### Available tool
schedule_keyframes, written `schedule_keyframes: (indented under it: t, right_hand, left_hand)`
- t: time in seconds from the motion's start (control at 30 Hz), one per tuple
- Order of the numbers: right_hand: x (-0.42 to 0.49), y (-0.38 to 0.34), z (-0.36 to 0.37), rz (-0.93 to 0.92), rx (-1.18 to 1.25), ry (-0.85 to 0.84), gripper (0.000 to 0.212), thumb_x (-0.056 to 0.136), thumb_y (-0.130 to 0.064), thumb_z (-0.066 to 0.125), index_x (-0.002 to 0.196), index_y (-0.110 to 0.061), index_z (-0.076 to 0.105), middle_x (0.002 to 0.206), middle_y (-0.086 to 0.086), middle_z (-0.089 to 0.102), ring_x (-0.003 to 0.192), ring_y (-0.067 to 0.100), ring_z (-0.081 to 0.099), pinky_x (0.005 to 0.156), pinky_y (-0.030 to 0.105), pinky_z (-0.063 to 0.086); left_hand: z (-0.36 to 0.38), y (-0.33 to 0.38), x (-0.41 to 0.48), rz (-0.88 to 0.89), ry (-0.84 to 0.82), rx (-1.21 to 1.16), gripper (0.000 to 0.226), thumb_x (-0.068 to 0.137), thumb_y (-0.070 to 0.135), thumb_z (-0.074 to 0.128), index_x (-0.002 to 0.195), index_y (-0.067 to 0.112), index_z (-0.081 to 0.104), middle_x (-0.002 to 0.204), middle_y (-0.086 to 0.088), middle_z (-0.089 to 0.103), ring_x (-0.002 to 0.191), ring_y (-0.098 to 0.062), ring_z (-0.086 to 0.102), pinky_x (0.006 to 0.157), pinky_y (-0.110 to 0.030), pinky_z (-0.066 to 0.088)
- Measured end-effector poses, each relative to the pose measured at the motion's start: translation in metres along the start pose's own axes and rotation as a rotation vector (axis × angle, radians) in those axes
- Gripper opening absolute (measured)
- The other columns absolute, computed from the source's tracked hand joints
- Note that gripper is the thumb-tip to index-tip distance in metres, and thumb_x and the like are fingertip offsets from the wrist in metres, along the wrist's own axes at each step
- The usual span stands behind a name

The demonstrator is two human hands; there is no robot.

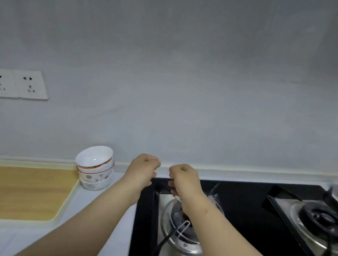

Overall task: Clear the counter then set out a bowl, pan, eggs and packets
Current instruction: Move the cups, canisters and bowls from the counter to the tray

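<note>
One wooden board lies at the left of the surface, and the stacked bowls sit just beside it against the wall, we judge to keep working room free. Right of them our left hand and right hand hover by the back corner of the hob, each grip curled closed on nothing we can see; pan, eggs and packets are not in view.

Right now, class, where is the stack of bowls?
Head view, left: the stack of bowls stands between the wooden board and the gas hob.
</note>
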State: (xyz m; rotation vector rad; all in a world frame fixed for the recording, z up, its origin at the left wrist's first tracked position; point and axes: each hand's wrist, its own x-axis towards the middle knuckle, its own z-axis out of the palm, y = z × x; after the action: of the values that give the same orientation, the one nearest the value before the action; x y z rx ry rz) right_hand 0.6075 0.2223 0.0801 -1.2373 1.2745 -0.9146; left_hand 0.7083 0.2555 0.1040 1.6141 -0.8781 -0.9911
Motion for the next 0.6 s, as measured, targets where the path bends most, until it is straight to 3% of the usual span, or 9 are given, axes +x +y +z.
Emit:
schedule_keyframes:
  t: [0.17,0.43,0.6]
  right_hand:
    - [-0.042,0.024,-0.144,-0.01,0.043,0.107,0.012,0.086,-0.013,0.048,0.076,-0.015,0.054,0.079,0.004,0.056,0.075,0.021,0.049,0.067,0.03,0.039]
    - [-0.103,0.07,-0.377,0.051,0.023,0.23,0.018,0.088,-0.008,0.044,0.07,-0.006,0.048,0.074,0.009,0.045,0.064,0.019,0.042,0.054,0.025,0.032]
    - [-0.114,0.083,-0.478,0.078,0.076,0.328,0.015,0.093,-0.014,0.047,0.081,-0.013,0.057,0.08,0.004,0.057,0.07,0.016,0.052,0.059,0.024,0.041]
  left_hand:
    - [0.138,0.006,-0.062,0.025,-0.143,0.0,0.017,0.092,0.014,0.047,0.08,0.023,0.053,0.084,0.002,0.055,0.079,-0.013,0.054,0.063,-0.024,0.041]
    - [0.349,0.013,-0.164,-0.029,-0.316,-0.028,0.02,0.094,0.013,0.042,0.08,0.02,0.055,0.082,0.001,0.057,0.075,-0.01,0.056,0.065,-0.022,0.044]
    - [0.449,0.019,-0.186,-0.069,-0.41,-0.006,0.02,0.092,0.008,0.041,0.078,0.016,0.054,0.08,-0.003,0.053,0.066,-0.01,0.052,0.057,-0.019,0.043]
